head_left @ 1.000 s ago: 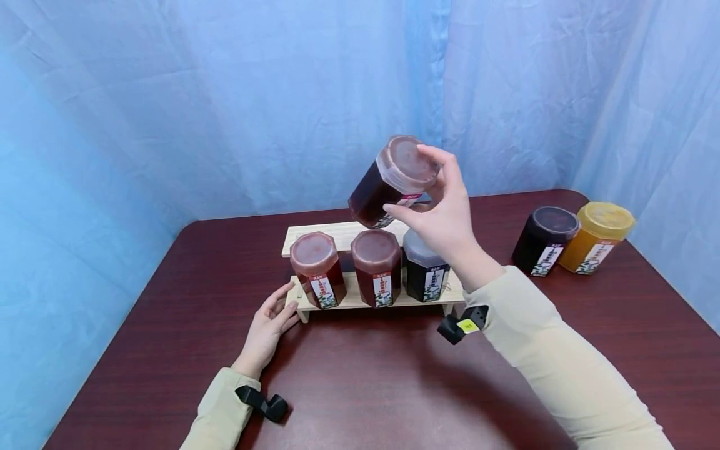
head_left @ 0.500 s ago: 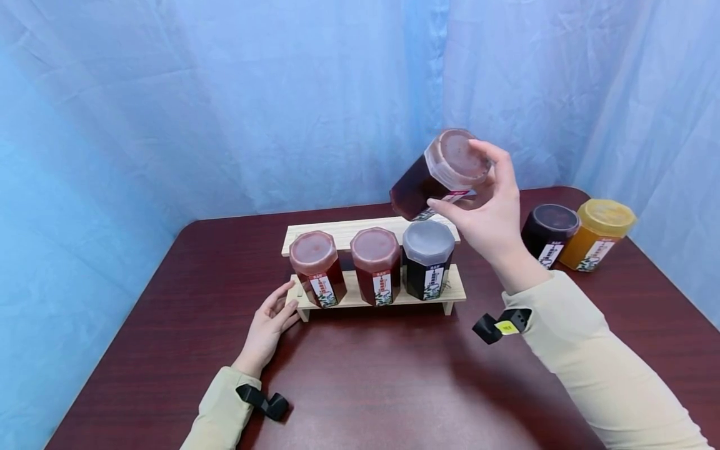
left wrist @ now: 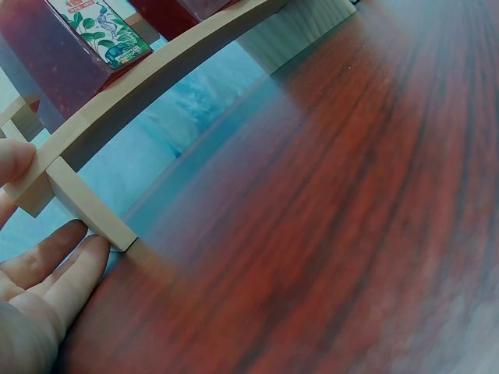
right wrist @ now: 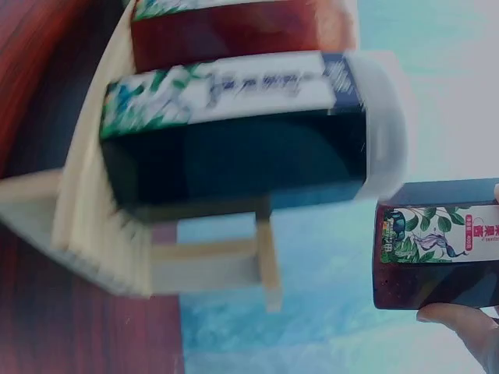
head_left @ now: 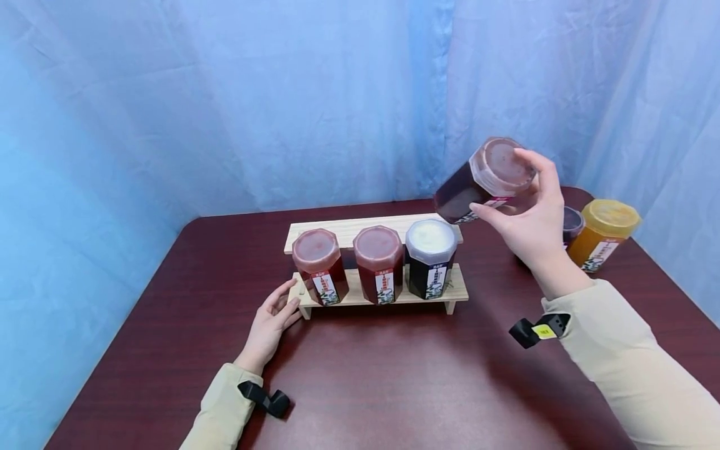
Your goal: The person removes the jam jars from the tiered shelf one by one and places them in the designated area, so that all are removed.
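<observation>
My right hand (head_left: 531,228) holds a jar of dark red contents (head_left: 484,178) by its lid end, thumb on its near side. The jar is tilted and raised above the back right of the table; its label shows in the right wrist view. My left hand (head_left: 271,325) grips the left end of a two-tier wooden rack (head_left: 345,232), thumb at the board's end and fingertips against the leg (left wrist: 93,206). On the rack's lower tier stand two red jars, a left one (head_left: 318,262) and a middle one (head_left: 378,265), plus a dark jar (head_left: 430,265) with a whitish lid.
Right of the rack, a yellow jar (head_left: 607,234) stands on the dark red table (head_left: 382,375). Beside it is a dark jar (head_left: 572,222), partly hidden behind my right hand. Blue curtains (head_left: 315,112) hang around the table's back and sides.
My right hand has carried the jar to the right, from above the rack toward the two jars on the table, tilting it further. My left hand stays on the rack's end.
</observation>
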`<action>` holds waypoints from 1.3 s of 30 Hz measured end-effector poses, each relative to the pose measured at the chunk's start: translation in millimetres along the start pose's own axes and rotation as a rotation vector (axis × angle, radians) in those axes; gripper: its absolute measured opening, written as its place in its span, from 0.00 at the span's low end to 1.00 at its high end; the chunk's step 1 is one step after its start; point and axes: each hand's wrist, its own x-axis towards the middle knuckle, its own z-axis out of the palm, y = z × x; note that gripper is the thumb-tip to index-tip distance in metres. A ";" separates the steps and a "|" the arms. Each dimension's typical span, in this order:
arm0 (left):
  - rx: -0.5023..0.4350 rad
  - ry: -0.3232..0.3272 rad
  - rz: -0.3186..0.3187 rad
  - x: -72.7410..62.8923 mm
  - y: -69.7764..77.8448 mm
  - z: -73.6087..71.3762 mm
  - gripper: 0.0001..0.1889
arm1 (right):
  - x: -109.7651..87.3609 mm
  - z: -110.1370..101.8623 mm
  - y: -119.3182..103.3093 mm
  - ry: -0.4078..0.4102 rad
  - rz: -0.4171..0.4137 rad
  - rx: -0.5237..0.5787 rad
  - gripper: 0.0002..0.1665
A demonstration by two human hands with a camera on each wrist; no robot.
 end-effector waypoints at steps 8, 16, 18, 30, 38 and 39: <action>0.000 -0.001 -0.002 -0.5 1.0 0.8 0.26 | -8.9 -18.7 20.7 -0.023 0.049 -0.070 0.51; 0.007 0.008 -0.012 -1.1 2.0 1.8 0.25 | -20.1 -32.2 43.2 -0.038 0.065 -0.177 0.52; 0.010 0.012 -0.012 -1.0 1.9 1.6 0.25 | -23.9 -34.0 48.9 -0.049 0.078 -0.210 0.52; 0.009 0.010 -0.017 -2.2 2.1 2.0 0.25 | -41.1 -38.1 79.2 -0.093 0.177 -0.346 0.49; 0.003 0.003 -0.011 -2.0 2.8 1.8 0.26 | -42.8 -36.9 90.5 -0.121 0.166 -0.356 0.51; 0.002 0.006 -0.011 -2.1 2.8 1.8 0.25 | -43.0 -36.4 91.4 -0.130 0.171 -0.362 0.51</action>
